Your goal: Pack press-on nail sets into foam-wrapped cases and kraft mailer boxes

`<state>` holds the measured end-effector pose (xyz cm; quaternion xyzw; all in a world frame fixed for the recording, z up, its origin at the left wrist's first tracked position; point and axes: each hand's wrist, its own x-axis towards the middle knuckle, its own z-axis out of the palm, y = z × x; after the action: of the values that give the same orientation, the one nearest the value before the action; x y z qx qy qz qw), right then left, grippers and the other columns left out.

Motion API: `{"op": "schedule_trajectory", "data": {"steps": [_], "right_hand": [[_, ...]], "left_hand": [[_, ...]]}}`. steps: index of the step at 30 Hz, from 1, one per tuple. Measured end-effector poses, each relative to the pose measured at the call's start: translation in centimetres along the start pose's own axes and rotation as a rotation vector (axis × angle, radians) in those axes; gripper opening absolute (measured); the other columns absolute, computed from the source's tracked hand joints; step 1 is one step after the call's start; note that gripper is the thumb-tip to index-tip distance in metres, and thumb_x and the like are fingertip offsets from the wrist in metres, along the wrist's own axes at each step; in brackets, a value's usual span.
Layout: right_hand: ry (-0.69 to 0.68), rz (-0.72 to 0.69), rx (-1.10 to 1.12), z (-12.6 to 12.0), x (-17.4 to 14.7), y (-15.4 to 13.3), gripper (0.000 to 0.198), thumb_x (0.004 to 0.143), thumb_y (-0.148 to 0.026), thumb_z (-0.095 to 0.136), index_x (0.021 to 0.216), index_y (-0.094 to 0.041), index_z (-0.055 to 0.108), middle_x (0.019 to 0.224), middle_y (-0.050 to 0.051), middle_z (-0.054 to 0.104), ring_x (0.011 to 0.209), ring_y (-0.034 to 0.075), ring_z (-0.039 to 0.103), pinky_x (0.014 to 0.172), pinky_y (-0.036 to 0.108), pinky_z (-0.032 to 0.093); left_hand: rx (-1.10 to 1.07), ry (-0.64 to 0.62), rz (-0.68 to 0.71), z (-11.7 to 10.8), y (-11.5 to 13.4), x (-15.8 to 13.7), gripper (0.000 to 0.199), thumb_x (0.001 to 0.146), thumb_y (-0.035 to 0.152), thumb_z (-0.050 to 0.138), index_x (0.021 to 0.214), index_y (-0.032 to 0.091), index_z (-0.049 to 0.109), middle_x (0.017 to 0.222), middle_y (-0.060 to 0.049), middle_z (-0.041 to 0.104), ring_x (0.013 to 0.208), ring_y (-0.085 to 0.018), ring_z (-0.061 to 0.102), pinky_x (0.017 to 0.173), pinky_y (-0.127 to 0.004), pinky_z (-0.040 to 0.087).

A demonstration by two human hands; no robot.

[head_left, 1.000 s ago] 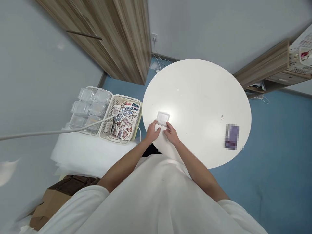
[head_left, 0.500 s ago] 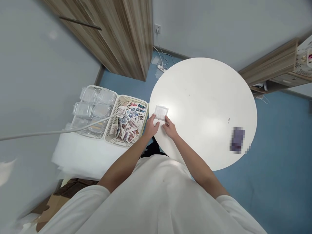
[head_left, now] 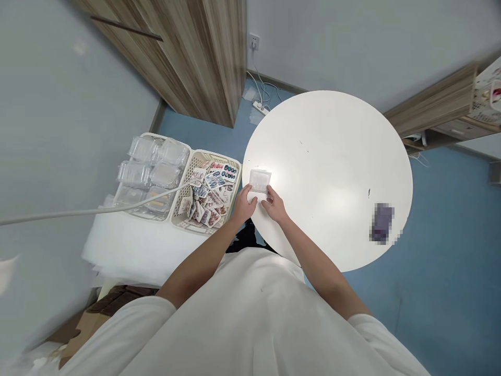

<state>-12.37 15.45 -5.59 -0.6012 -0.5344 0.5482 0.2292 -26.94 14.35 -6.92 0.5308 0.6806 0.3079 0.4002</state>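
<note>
A small, flat clear plastic box [head_left: 260,180] with a whitish inside lies near the left edge of the round white table [head_left: 332,136]. My left hand [head_left: 244,203] holds it at the near left corner, fingers along the side and thumb pointing inward. At the near right corner my right hand [head_left: 275,204] grips it the same way, its thumb turned toward the other one. Both thumbs show just below the box's near edge. The undersides of the fingers are hidden.
Left of the table, a cream basket [head_left: 188,218] holds many printed cards of coloured press-on nails [head_left: 216,180]. Beside it, another basket holds stacked clear plastic packs [head_left: 135,173]. A white cable [head_left: 97,211] crosses in front of them. A pixelated dark object [head_left: 382,223] lies on the table's right.
The view has shifted slightly. Both hands stay at the box's near corners, and the box keeps its place on the table.
</note>
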Motion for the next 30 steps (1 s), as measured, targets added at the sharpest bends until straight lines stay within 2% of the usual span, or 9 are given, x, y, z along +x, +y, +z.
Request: {"op": "schedule_trajectory", "data": {"steps": [7, 12, 14, 17, 20, 25, 30], "right_hand": [[-0.013, -0.001, 0.011, -0.1, 0.1, -0.4, 0.069, 0.073, -0.028, 0.055, 0.136, -0.023, 0.029, 0.141, 0.006, 0.032, 0.124, 0.02, 0.038, 0.098, 0.037, 0.039], [-0.013, -0.019, 0.005, -0.4, -0.6, -0.1, 0.072, 0.073, -0.029, 0.056, 0.137, -0.026, 0.025, 0.147, 0.008, 0.018, 0.128, 0.022, 0.032, 0.097, 0.038, 0.04], [-0.029, -0.016, -0.001, -0.9, -1.3, 0.1, 0.07, 0.073, -0.029, 0.056, 0.136, -0.027, 0.026, 0.146, 0.008, 0.018, 0.127, 0.023, 0.034, 0.096, 0.039, 0.04], [-0.056, -0.041, 0.002, -1.9, -3.0, 0.5, 0.066, 0.073, -0.028, 0.055, 0.134, -0.027, 0.03, 0.144, 0.008, 0.023, 0.122, 0.022, 0.04, 0.093, 0.039, 0.043], [-0.093, -0.113, 0.011, -3.1, -5.0, 1.0, 0.062, 0.074, -0.027, 0.055, 0.132, -0.026, 0.033, 0.139, 0.01, 0.032, 0.111, 0.019, 0.05, 0.089, 0.036, 0.046], [-0.17, -0.189, -0.013, -4.4, -8.3, 2.0, 0.042, 0.077, -0.026, 0.049, 0.118, -0.02, 0.049, 0.113, 0.009, 0.058, 0.089, 0.015, 0.06, 0.084, 0.034, 0.048], [-0.31, -0.269, -0.032, -3.9, -10.3, 2.1, 0.027, 0.079, -0.03, 0.047, 0.099, -0.019, 0.06, 0.093, 0.006, 0.067, 0.086, 0.016, 0.062, 0.078, 0.032, 0.05]], "left_hand": [[0.039, 0.013, 0.014, -0.3, 0.3, 0.3, 0.044, 0.076, 0.023, 0.054, 0.119, 0.017, 0.05, 0.129, -0.011, 0.049, 0.123, -0.023, 0.042, 0.105, -0.041, 0.033], [0.022, 0.063, -0.011, 0.2, 0.8, -0.5, 0.047, 0.076, 0.022, 0.053, 0.123, 0.016, 0.047, 0.134, -0.011, 0.044, 0.126, -0.023, 0.038, 0.106, -0.04, 0.031], [0.027, 0.084, -0.021, 0.3, 1.1, -1.3, 0.048, 0.076, 0.022, 0.054, 0.123, 0.016, 0.046, 0.133, -0.012, 0.045, 0.126, -0.024, 0.038, 0.106, -0.041, 0.031], [0.017, 0.119, -0.022, 0.2, 1.5, -3.0, 0.048, 0.076, 0.024, 0.054, 0.123, 0.017, 0.046, 0.133, -0.012, 0.044, 0.125, -0.025, 0.04, 0.103, -0.043, 0.034], [-0.024, 0.131, -0.049, 0.5, 2.1, -5.3, 0.048, 0.077, 0.026, 0.053, 0.124, 0.018, 0.045, 0.129, -0.013, 0.048, 0.117, -0.024, 0.049, 0.096, -0.041, 0.042], [-0.128, 0.176, -0.131, 2.2, 3.9, -9.9, 0.042, 0.079, 0.028, 0.051, 0.118, 0.016, 0.049, 0.116, -0.013, 0.058, 0.096, -0.02, 0.06, 0.083, -0.036, 0.05], [-0.168, 0.255, -0.143, 2.6, 4.7, -14.6, 0.033, 0.078, 0.031, 0.052, 0.107, 0.017, 0.057, 0.096, -0.008, 0.066, 0.084, -0.017, 0.063, 0.077, -0.032, 0.052]]}}
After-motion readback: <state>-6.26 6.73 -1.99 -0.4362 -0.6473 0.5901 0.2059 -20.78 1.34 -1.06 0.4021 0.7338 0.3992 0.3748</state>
